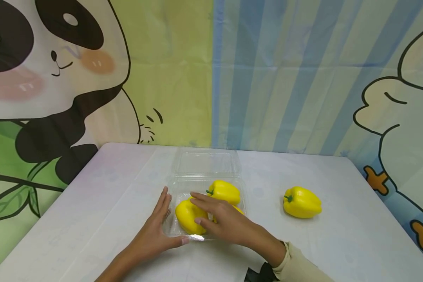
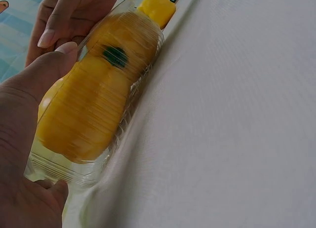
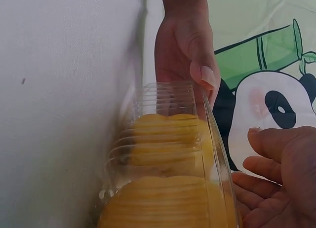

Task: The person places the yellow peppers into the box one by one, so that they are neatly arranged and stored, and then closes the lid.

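Note:
A clear plastic clamshell box [image 1: 240, 187] lies open on the white table, its lid [image 1: 205, 160] folded back. Three yellow bell peppers lie inside: one at the back [image 1: 225, 191], one at the front left [image 1: 187, 216], and one mostly hidden under my right hand. My left hand [image 1: 161, 219] lies flat against the box's left side, thumb along its front edge. My right hand [image 1: 211, 213] rests with relaxed fingers over the front pepper. In the left wrist view the peppers [image 2: 89, 104] show through the ribbed wall. The right wrist view shows my right palm [image 3: 276, 183] beside the box [image 3: 165, 139].
A fourth yellow pepper [image 1: 302, 202] lies loose on the table to the right of the box. A cartoon backdrop with a panda [image 1: 53, 70] hangs behind the table. The table's edges run close on the left and right.

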The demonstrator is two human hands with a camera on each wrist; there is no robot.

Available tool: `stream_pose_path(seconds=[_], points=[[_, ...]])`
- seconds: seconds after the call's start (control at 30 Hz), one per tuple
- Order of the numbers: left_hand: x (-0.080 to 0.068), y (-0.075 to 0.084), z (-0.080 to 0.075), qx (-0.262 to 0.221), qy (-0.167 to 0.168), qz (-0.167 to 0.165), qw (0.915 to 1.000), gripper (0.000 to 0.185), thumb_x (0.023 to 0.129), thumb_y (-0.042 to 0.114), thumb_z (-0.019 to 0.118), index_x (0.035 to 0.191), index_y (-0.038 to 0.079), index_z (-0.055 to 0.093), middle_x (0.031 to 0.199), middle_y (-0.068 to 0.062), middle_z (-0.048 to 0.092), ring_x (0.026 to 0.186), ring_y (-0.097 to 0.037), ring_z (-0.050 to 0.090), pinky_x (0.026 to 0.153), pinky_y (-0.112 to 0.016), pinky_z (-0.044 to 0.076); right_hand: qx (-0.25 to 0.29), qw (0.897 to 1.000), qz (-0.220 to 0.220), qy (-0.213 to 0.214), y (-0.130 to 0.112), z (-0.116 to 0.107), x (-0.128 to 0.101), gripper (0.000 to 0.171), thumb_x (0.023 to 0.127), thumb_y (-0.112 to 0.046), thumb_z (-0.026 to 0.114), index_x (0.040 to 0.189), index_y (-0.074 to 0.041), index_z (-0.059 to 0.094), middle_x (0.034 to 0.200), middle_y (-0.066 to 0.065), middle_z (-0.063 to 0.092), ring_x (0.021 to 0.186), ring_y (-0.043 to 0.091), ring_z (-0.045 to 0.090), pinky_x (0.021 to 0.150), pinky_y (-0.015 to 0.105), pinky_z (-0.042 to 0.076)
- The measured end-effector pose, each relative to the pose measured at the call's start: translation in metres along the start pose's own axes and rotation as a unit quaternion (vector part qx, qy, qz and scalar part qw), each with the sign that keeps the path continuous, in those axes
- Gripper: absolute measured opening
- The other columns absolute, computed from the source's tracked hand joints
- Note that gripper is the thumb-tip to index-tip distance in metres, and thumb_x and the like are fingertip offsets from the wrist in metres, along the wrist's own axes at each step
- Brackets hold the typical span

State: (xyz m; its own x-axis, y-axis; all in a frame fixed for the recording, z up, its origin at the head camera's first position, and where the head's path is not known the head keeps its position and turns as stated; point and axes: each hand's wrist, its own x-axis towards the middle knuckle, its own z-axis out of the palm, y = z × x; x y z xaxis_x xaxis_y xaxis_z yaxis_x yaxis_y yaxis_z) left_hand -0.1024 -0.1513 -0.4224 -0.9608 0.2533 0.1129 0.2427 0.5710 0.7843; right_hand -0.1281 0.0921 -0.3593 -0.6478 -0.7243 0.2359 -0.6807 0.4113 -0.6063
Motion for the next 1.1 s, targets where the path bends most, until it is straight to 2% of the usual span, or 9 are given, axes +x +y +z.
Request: stream_pose_path(seconds=[0.2, 0.37, 0.63, 0.8, 1.1], points=[[0.0, -0.001, 0.0, -0.003, 0.001, 0.006, 1.0, 0.126, 0.066, 0.059, 0.083, 0.156, 0.007, 0.012, 0.161, 0.012, -0.008, 0.134, -0.036, 0.04, 0.107, -0.052, 0.031, 0.028, 0.999, -0.004, 0.034, 0.002, -0.006, -0.006, 0.049, 0.098, -0.019, 0.061, 0.142, -0.002, 0.048, 0.152, 0.003, 0.038, 0.138, 0.016, 0.036, 0.108, 0.037, 0.035], [0.0, 0.0, 0.001, -0.004, 0.005, 0.006, 1.0, 0.126, 0.065, 0.059, 0.083, 0.156, 0.006, 0.013, 0.162, 0.01, -0.006, 0.133, -0.036, 0.041, 0.106, -0.052, 0.031, 0.023, 0.997, -0.014, 0.069, 0.006, -0.011, -0.011, 0.047, 0.099, -0.021, 0.059, 0.143, -0.006, 0.049, 0.15, 0.001, 0.041, 0.138, 0.017, 0.037, 0.109, 0.04, 0.034], [0.001, 0.0, 0.0, -0.001, 0.005, 0.006, 1.0, 0.127, 0.065, 0.056, 0.085, 0.156, 0.004, 0.013, 0.162, 0.006, -0.006, 0.134, -0.036, 0.041, 0.106, -0.05, 0.032, 0.019, 0.992, -0.036, 0.123, 0.012, -0.017, -0.021, 0.046, 0.097, -0.014, 0.061, 0.141, -0.008, 0.051, 0.146, 0.001, 0.046, 0.135, 0.019, 0.041, 0.107, 0.041, 0.037], [0.001, 0.0, 0.001, -0.002, 0.005, 0.001, 1.0, 0.126, 0.065, 0.053, 0.086, 0.156, 0.005, 0.013, 0.162, 0.006, -0.005, 0.135, -0.035, 0.04, 0.106, -0.05, 0.032, 0.026, 0.989, -0.039, 0.143, 0.013, -0.023, -0.027, 0.047, 0.096, -0.011, 0.063, 0.141, -0.006, 0.051, 0.145, 0.005, 0.047, 0.135, 0.021, 0.041, 0.106, 0.041, 0.037], [0.001, 0.0, 0.0, 0.002, 0.001, -0.003, 1.0, 0.127, 0.065, 0.057, 0.085, 0.156, 0.006, 0.012, 0.161, 0.012, -0.009, 0.136, -0.033, 0.038, 0.107, -0.048, 0.031, 0.014, 0.985, -0.024, 0.168, 0.017, -0.032, -0.039, 0.049, 0.094, -0.009, 0.064, 0.141, -0.01, 0.051, 0.145, 0.006, 0.049, 0.133, 0.021, 0.044, 0.104, 0.039, 0.04]])
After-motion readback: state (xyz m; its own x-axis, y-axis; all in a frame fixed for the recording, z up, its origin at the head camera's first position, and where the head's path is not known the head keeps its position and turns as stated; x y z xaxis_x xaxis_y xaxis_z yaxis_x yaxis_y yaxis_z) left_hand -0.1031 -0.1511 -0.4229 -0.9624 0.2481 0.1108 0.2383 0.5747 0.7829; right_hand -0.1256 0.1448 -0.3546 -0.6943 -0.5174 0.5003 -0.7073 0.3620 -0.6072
